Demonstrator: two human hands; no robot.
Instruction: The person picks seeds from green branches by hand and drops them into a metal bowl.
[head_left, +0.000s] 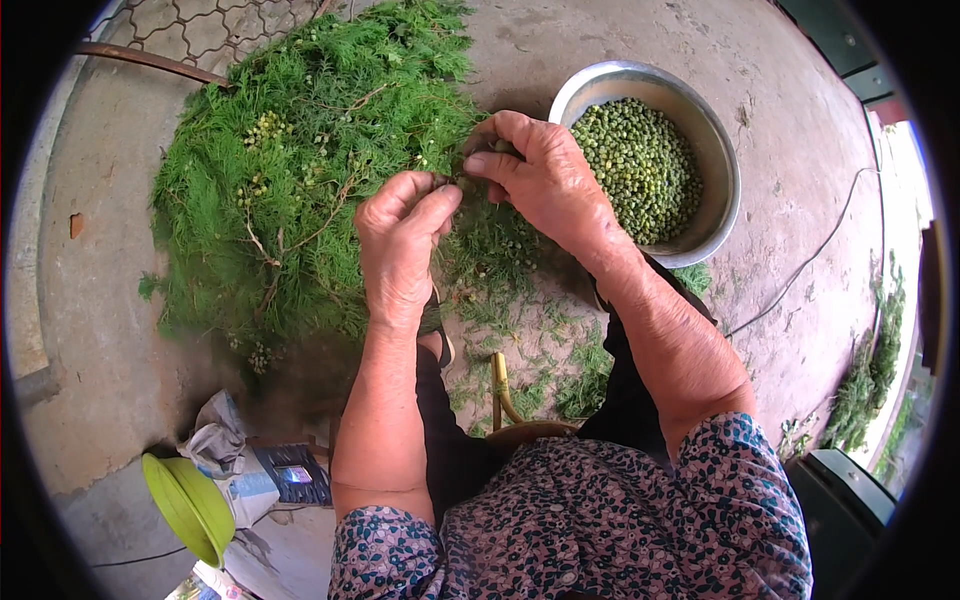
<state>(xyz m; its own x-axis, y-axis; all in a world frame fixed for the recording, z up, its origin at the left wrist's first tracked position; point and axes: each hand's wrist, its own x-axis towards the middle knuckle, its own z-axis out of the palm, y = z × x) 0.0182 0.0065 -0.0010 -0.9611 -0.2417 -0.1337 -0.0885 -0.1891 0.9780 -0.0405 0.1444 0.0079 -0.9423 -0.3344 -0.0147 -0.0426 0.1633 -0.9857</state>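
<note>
My left hand (409, 217) pinches a small dark green piece of conifer sprig between thumb and index finger. Close beside it, my right hand (532, 161) has its fingers curled around small round green cones, partly hidden by the thumb. Both hands are raised above the edge of a large heap of green conifer branches (300, 187), which bears clusters of pale green cones (266, 129). To the right of my right hand stands a round metal basin (720, 217), part filled with small green cones (637, 172).
Loose green sprigs (585, 375) litter the concrete floor between my feet. A yellow-green plastic basin (180, 510) leans at lower left beside a pale sack (217, 435). A thin cable (817, 255) crosses the floor at right. A metal lattice (202, 34) lies beyond the heap.
</note>
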